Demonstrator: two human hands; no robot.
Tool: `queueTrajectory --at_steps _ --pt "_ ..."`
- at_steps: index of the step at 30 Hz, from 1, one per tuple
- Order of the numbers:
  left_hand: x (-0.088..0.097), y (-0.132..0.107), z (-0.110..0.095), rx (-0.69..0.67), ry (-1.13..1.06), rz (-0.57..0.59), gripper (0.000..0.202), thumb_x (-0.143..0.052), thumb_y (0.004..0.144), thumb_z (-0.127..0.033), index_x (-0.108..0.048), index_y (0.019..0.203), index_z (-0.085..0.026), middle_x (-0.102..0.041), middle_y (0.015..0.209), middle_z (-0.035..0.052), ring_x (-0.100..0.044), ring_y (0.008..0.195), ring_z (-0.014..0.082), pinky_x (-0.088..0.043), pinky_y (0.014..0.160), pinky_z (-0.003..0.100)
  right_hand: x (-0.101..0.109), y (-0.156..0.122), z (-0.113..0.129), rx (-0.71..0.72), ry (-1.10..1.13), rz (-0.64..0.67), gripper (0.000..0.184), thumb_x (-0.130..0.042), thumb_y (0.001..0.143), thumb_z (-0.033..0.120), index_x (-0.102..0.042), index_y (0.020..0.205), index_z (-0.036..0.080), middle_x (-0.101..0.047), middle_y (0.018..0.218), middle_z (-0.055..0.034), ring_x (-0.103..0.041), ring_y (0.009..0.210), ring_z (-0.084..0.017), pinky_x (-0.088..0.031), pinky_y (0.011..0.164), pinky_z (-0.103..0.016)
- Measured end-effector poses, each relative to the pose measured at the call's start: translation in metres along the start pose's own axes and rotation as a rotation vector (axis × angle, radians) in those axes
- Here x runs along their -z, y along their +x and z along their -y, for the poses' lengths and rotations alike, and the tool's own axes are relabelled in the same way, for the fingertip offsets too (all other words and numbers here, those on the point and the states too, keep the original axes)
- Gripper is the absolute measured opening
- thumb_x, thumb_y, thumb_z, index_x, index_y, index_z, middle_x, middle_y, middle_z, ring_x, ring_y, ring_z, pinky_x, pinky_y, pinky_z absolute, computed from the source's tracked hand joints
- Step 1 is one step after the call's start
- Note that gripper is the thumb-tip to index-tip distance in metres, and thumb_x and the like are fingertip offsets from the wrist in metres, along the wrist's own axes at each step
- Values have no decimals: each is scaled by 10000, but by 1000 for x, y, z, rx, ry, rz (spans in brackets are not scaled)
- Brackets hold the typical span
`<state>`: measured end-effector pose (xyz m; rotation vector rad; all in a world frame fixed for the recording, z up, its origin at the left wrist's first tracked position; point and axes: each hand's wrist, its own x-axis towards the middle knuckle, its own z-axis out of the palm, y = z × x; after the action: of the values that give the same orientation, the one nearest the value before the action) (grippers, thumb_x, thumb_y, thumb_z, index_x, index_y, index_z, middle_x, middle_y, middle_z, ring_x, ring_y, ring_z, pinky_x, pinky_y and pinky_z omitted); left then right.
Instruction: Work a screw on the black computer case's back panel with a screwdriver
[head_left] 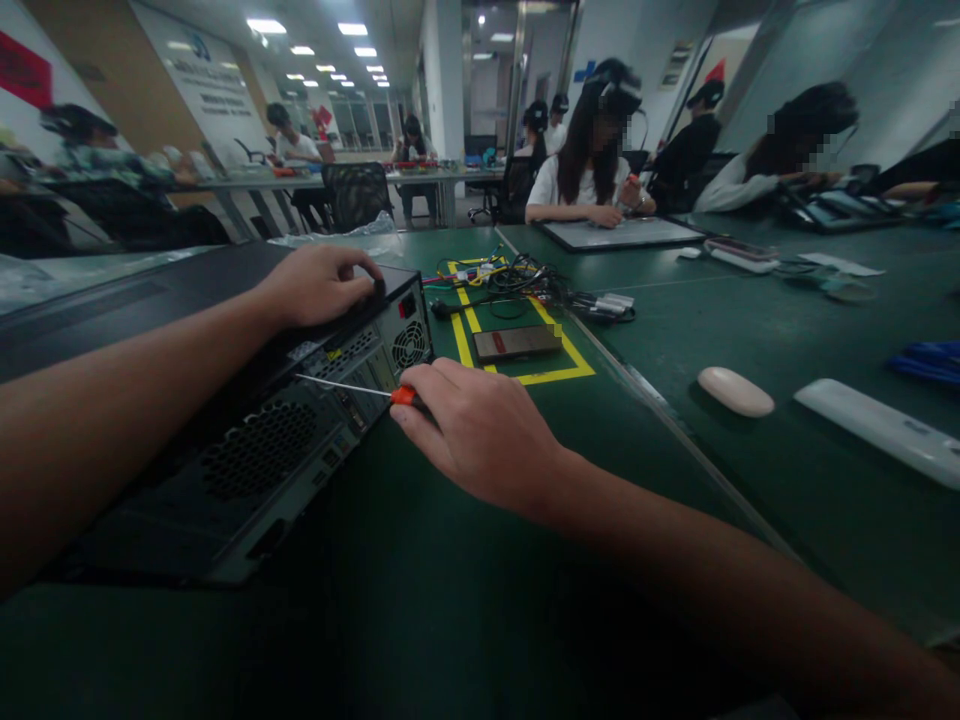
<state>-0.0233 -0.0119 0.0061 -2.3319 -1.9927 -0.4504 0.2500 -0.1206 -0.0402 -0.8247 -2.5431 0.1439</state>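
Note:
A black desktop computer case (247, 265) lies on the table at left, its grey rear panel (352, 385) with vents and ports facing me. My left hand (326, 285) rests on its top near the rear corner, fingers curled down against the edge. In my right hand (487, 430) is a screwdriver (401, 396) with an orange handle, pinched between thumb and fingers. Its thin shaft points left, and the tip is at the upper edge of the rear panel; whether it touches a screw there is too small to tell.
Beyond the case, a bundle of cables (525, 280) and a dark phone-like slab (517, 342) lie by yellow tape (559, 378). To the right are a pale oval case (735, 391) and a white bar (877, 425). Across the table a person (585, 180) works at a flat panel (622, 234).

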Motion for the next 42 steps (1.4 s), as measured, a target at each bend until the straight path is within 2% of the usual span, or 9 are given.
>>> queueTrajectory --at_steps 3,7,16,25,33,42 --pt "0 0 0 -11 1 -2 550 -519 917 -412 -806 1278 -112 -682 850 66 -583 777 224 -411 773 368 -1 0 -1 29 -3 -2 261 -585 1134 307 -674 1336 169 -757 1133 -84 -683 940 -203 -347 685 -330" --pt "0 0 0 -15 14 -10 561 -512 920 -416 -808 1284 -109 -678 865 68 -570 785 220 -406 769 365 -2 0 -2 27 -45 0 242 -500 1148 220 -688 1297 184 -742 1072 -63 -654 887 -178 -321 677 -330" --pt "0 -1 -1 -14 10 3 565 -506 919 -409 -802 1294 -106 -696 886 86 -589 790 237 -421 812 390 -2 0 -3 39 -67 -19 241 -485 1163 232 -694 1268 176 -739 1047 -65 -645 869 -175 -312 671 -331" --pt "-1 1 4 -30 11 -3 545 -520 924 -413 -803 1282 -115 -686 866 74 -598 797 231 -419 787 377 0 0 -2 32 -69 -12 231 -500 1159 238 -690 1274 175 -750 1071 -76 -674 897 -187 -317 669 -331" --pt "0 -1 0 -12 8 -4 552 -515 925 -411 -804 1289 -112 -688 880 74 -587 794 222 -414 798 373 0 0 -2 27 -60 -6 226 -509 1163 265 -684 1266 168 -750 1068 -75 -668 895 -179 -323 670 -319" --pt "0 -2 0 -14 -8 -4 517 -532 933 -379 -798 1277 -100 -665 842 61 -587 783 217 -407 779 359 -1 -2 -3 45 -45 -62 201 -580 1135 283 -697 1239 157 -745 1047 -74 -671 893 -202 -331 663 -327"
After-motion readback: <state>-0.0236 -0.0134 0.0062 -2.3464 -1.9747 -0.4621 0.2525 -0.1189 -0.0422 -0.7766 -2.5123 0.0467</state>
